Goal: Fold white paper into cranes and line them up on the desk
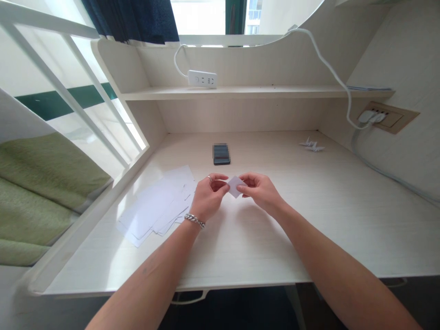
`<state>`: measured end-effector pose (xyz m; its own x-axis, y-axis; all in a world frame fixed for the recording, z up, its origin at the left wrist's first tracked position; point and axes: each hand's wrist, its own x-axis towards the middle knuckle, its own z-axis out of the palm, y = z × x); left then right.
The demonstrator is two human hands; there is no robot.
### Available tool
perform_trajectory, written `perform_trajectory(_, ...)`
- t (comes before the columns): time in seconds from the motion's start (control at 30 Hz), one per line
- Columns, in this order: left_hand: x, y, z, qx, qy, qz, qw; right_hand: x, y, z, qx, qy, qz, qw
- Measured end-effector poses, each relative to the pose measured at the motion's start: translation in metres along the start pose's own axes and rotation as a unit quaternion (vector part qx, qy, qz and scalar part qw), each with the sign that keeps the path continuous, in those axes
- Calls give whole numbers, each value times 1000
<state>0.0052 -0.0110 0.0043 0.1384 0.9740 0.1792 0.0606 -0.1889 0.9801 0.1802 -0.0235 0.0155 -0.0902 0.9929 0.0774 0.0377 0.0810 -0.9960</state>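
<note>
Head view: looks forward and down over a pale desk (343, 220), both forearms reaching in from the near edge.
Paper diamond (235, 186): small, white, a corner up and a corner down, held between the two hands at mid-desk; whether it touches the desktop cannot be told.
Left hand (209, 195): thumb and fingers close together, pinching the diamond's left corner; a ring (209, 178) on one finger, a silver chain bracelet (195, 220) round the wrist.
Right hand (259, 189): thumb laid over the diamond's right part, fingers behind it, clamping that side.
Loose sheets (151, 201): white, overlapping and fanned out flat, just left of the left hand.
Dark phone-like slab (222, 154): lies beyond the hands, its upper part blurred into blocks.
Folded paper figures (312, 145): white and pointed, near the desk's far right corner, well apart from the hands.
Shelf (247, 93): runs across the back, bearing a white power strip (202, 79) left of its middle.
Wall socket (388, 117): on the right wall, with white plugs (371, 117) in it.
Curtain (130, 20): dark blue, hanging upper left beside the window.
</note>
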Motion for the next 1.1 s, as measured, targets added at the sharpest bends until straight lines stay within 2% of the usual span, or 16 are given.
perform_trajectory(0.07, -1, 0, -1, 26, -12, 6, 1000, -1, -1, 0, -22, -11, -1, 1000)
perform_trajectory(0.17, -1, 1, 0, 12, -20, 18, 1000, 0, 0, -1, -27, -1, 6, 1000)
perform_trajectory(0.27, -1, 5, 0, -11, 14, 29, 999, 2, 3, -3, -16, 24, -1, 1000)
perform_trajectory(0.37, 0, 10, -1, -12, 57, 29, 998, 3, 5, -2, -16, 52, -49, 997)
perform_trajectory(0.43, 0, 11, -1, -17, 41, 17, 999, 4, 6, -2, -3, 73, -72, 995)
perform_trajectory(0.53, -2, 13, 1, -38, -15, -14, 999, 3, 5, 0, 35, 87, -77, 993)
perform_trajectory(0.7, -5, 16, 4, -95, -19, -49, 994, 2, 6, 4, 66, 42, -79, 994)
perform_trajectory(0.83, -5, 17, 5, -118, -2, -41, 992, 1, 7, 4, 91, 13, -90, 992)
perform_trajectory(1.1, -5, 16, 4, -106, 9, -34, 994, 0, 5, 5, 91, 7, -86, 992)
